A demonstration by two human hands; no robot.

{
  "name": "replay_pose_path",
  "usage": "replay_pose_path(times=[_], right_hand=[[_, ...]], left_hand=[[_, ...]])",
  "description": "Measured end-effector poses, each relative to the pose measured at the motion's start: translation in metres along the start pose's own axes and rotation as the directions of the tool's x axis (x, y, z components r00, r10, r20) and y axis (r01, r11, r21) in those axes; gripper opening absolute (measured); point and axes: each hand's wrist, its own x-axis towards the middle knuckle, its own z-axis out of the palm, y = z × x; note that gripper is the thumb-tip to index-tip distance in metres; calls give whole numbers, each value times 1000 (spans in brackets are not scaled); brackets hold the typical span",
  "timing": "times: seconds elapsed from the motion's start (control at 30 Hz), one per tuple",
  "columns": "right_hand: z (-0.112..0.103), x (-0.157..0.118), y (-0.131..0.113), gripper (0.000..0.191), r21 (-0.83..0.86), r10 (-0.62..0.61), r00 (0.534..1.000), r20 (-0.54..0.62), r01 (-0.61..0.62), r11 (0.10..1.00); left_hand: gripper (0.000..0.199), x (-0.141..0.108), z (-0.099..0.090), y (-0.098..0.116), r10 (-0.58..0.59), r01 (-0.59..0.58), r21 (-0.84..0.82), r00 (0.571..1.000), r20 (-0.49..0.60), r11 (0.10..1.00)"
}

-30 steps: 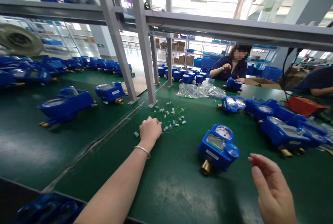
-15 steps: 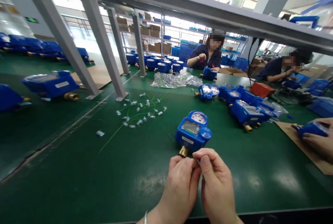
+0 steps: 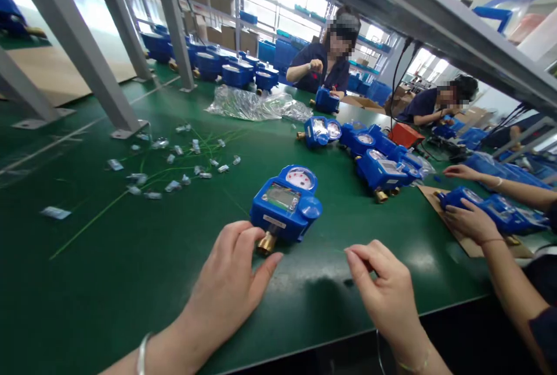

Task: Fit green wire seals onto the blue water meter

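A blue meter [image 3: 278,204] with a round dial, a small display and a brass fitting [image 3: 266,243] rests on the green table [image 3: 143,282]. My left hand [image 3: 237,270] is beside the fitting, thumb and fingers spread around its near end; whether they touch it is hard to tell. To the right, my right hand [image 3: 383,282] hovers over the table edge, fingertips pinched together. What they pinch, if anything, is too small to make out. Small clear tags [image 3: 173,186] with green wires [image 3: 104,212] lie scattered at the left.
Several blue meters [image 3: 378,169] stand at the right behind an orange box [image 3: 404,134]. A plastic bag [image 3: 256,103] lies farther back. Metal posts [image 3: 93,56] rise at the left. A co-worker's hands [image 3: 472,221] touch meters on cardboard at the right; two people sit across.
My hands have come apart: the left has opened beside the brass fitting, the right has moved rightward. The view has turned, and the co-worker's arms at the right show more.
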Motion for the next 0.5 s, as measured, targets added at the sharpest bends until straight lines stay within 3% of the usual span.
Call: replay_pose_path(times=[0.07,0.13,0.2,0.3,0.4,0.5], right_hand=[[2,2,1,14,-88,-48,999,-1,48,995],[4,4,0,14,-161,-88,996,5,87,983],[5,5,0,13,-228,-126,992,12,125,966],[5,7,0,12,-312,-175,984,28,175,934],[5,9,0,11,-361,-206,977,47,209,909],[5,10,0,11,-393,-225,972,61,231,890]], left_hand=[[31,3,-1,6,-52,53,-47,998,20,998],[24,3,2,15,-131,159,-158,976,176,974],[24,2,8,21,-201,319,-280,904,378,906],[30,2,24,24,-283,572,-406,764,580,712],[38,3,39,23,-322,699,-466,686,653,543],[41,3,46,21,-316,704,-509,691,650,495]])
